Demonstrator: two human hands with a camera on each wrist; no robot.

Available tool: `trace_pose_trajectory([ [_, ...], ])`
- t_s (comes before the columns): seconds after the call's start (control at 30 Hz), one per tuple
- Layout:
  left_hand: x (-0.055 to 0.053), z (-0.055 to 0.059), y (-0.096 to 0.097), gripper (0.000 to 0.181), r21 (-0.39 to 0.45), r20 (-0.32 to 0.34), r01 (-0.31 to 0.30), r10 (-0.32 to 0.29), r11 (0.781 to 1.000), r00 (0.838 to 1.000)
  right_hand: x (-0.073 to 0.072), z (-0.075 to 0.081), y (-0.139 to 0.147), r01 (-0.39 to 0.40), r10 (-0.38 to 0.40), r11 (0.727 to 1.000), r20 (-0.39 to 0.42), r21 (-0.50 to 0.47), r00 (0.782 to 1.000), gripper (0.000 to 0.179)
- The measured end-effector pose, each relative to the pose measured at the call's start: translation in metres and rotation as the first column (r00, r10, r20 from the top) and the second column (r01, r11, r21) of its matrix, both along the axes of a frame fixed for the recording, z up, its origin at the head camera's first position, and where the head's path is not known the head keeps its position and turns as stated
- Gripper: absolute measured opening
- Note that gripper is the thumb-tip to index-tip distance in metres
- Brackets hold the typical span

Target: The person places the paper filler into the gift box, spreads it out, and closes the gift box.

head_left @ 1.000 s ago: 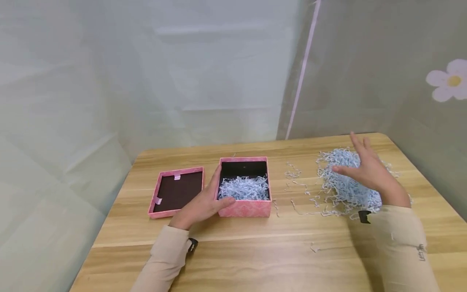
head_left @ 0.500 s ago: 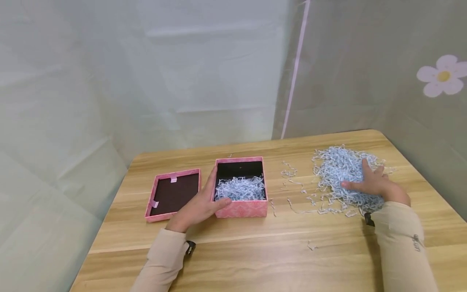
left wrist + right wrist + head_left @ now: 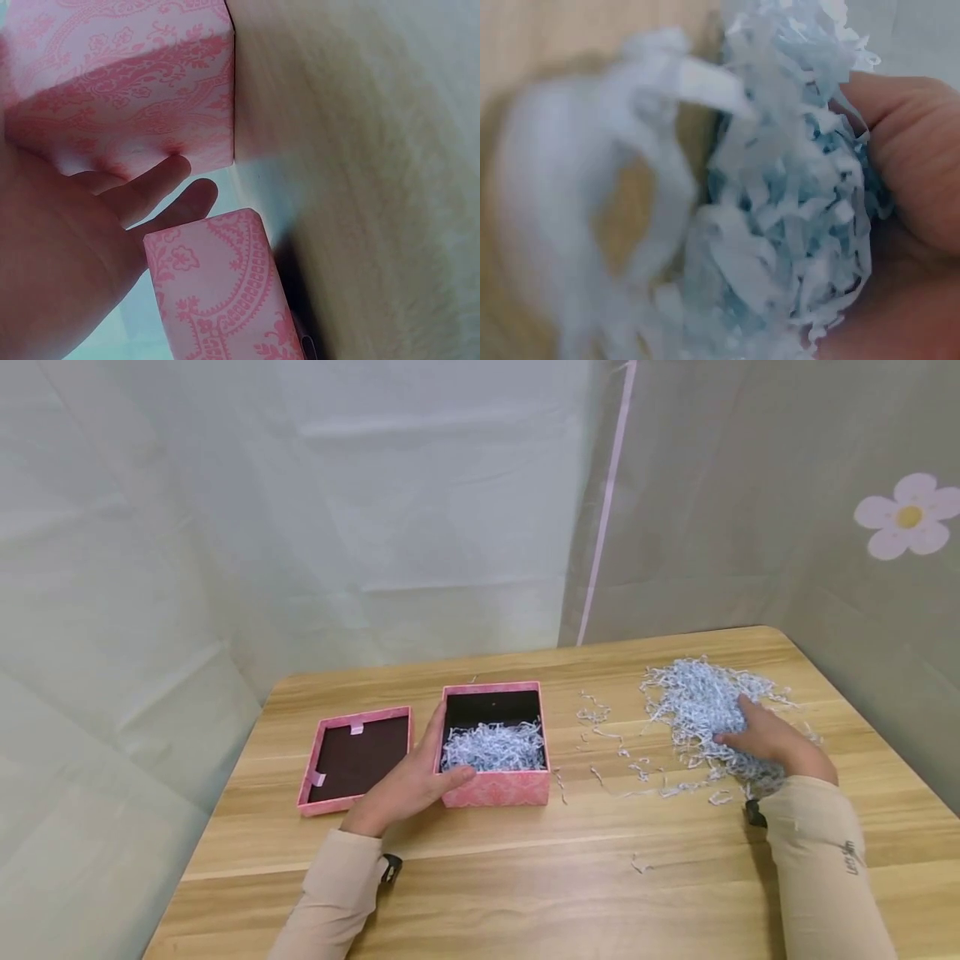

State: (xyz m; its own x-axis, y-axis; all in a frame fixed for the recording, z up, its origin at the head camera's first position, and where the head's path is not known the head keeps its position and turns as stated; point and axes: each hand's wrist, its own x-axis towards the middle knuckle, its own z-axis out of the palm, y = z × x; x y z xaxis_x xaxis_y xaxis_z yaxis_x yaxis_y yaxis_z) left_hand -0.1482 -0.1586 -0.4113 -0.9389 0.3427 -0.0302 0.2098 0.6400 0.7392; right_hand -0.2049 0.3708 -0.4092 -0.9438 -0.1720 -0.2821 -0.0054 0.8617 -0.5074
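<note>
A pink patterned box point(image 3: 497, 789) stands mid-table without its lid, partly filled with pale blue shredded paper point(image 3: 492, 748). My left hand point(image 3: 405, 787) rests against the box's near left corner, its fingers extended along the left wall and the thumb at the front rim. In the left wrist view the fingertips point(image 3: 176, 169) touch the patterned wall. On the right, my right hand point(image 3: 776, 742) is sunk into a loose pile of shredded paper point(image 3: 693, 697). The right wrist view shows its thumb point(image 3: 919, 157) against a bunch of strips, which the hand grips; the other fingers are hidden.
The pink box lid point(image 3: 363, 760) lies upturned left of the box, its dark inside showing. Loose paper strips point(image 3: 596, 714) are scattered between box and pile. The wooden table point(image 3: 525, 877) meets pale cloth hangings point(image 3: 420, 527) at its back and sides.
My right hand has come down from above the pile into the shredded paper, and its fingers have closed in on it. The left hand has stayed at the box.
</note>
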Motion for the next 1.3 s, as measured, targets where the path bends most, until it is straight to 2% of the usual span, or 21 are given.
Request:
trace_pose_trajectory([
  [0.23,0.000,0.001,-0.001,0.114,0.006,-0.002,0.009,-0.009,1.000,1.000,0.001,0.001,0.006,0.009,-0.007,1.000,-0.086,0.018,0.996,0.076],
  [0.4,0.000,0.001,-0.002,0.113,0.005,-0.004,0.006,-0.006,1.000,1.000,-0.002,0.001,0.007,0.030,-0.032,0.999,-0.138,-0.018,0.990,0.062],
  [0.73,0.000,0.001,-0.001,0.113,0.002,-0.002,0.006,-0.006,1.000,1.000,0.001,0.010,0.007,0.055,-0.075,0.993,-0.203,-0.104,0.976,0.056],
  [0.9,-0.001,0.000,-0.001,0.113,-0.004,-0.005,0.003,-0.003,1.000,1.000,0.002,0.021,-0.002,0.073,-0.110,0.982,-0.222,-0.172,0.969,0.054],
  [1.3,-0.001,0.000,0.000,0.112,0.002,-0.009,0.013,-0.013,1.000,1.000,0.006,0.046,-0.026,0.051,-0.120,0.974,-0.315,-0.220,0.941,0.055],
])
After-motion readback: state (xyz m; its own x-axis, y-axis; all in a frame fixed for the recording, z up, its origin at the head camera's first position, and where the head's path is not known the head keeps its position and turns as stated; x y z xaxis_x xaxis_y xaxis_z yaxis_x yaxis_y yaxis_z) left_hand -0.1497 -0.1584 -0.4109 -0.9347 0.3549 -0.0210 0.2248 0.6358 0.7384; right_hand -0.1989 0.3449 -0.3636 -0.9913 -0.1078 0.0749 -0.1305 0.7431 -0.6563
